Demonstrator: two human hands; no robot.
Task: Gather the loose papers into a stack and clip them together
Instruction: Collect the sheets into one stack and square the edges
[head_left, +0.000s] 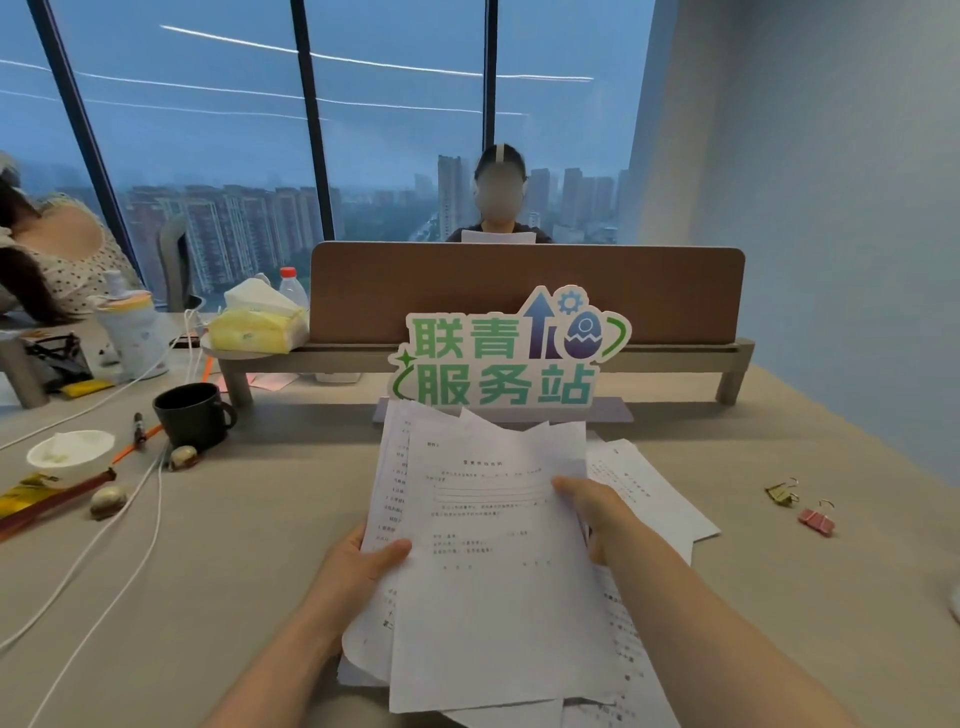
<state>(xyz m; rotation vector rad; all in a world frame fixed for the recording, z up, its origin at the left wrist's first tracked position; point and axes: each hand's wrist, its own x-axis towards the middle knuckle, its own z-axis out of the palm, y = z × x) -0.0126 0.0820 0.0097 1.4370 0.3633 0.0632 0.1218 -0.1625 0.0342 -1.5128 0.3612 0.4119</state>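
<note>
Head view across a desk (249, 545), midway through gathering. The left hand (358, 571) grips the left edge of a bundle of papers (488, 545), thumb curled over the top sheet and fingers hidden beneath. The right hand (597, 514) holds the right edge of the same bundle, thumb lying on the printed face; its fingers go under the sheets and cannot be seen. The bundle is held just above the desk, in front of a green lettered sign (498, 358).

The sheets are collected but not squared: their top corners fan out unevenly and their lower edges are staggered. One more sheet (654, 493) lies flat on the desk just right of the bundle, partly beneath the right hand, and further sheets show under the right forearm at the bottom edge; whether these belong to the held bundle cannot be told.

Two binder clips, a gold clip (782, 492) and a pink clip (816, 521), rest on the desk well apart to the right, untouched.

Judged progress: most sheets are in hand. Remaining, by this reading, are picking up the stray sheet, tapping the edges level, and fitting a clip.

Left of the papers stand a black mug (193, 415), a white bowl (70, 453) and white cables (119, 545).
</note>
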